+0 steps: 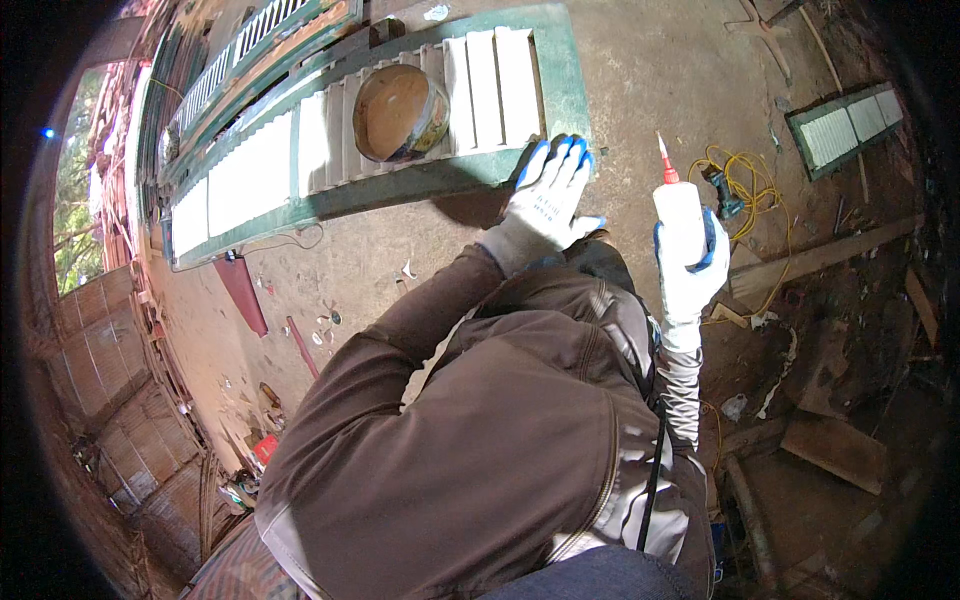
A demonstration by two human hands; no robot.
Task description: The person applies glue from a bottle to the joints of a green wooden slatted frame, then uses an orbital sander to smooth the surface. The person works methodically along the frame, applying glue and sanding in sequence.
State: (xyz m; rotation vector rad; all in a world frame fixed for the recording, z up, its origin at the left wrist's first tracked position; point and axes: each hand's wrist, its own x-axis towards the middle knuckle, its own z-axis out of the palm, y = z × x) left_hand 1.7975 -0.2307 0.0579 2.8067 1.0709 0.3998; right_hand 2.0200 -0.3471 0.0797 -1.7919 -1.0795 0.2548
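Note:
My left hand (548, 205), in a white glove with blue fingertips, lies with its fingers stretched over the near right corner of a green-framed louvred shutter (420, 178). Its fingertips touch the frame, and nothing is in its grip. To the right, my gloved right hand (690, 280) is wrapped round a white squeeze bottle (681, 218) with a red cap and a pointed pale nozzle. The bottle is held upright, nozzle away from me, apart from the shutter. A round tin (400, 113) with a brownish surface sits on the pale slats.
More louvred shutters (262, 62) lean at the far left. On the floor at right are a cordless drill (722, 190), a coiled yellow cord (757, 180), a smaller shutter (845, 128) and a long board (830, 258). A dark red piece (243, 292) lies below the shutter.

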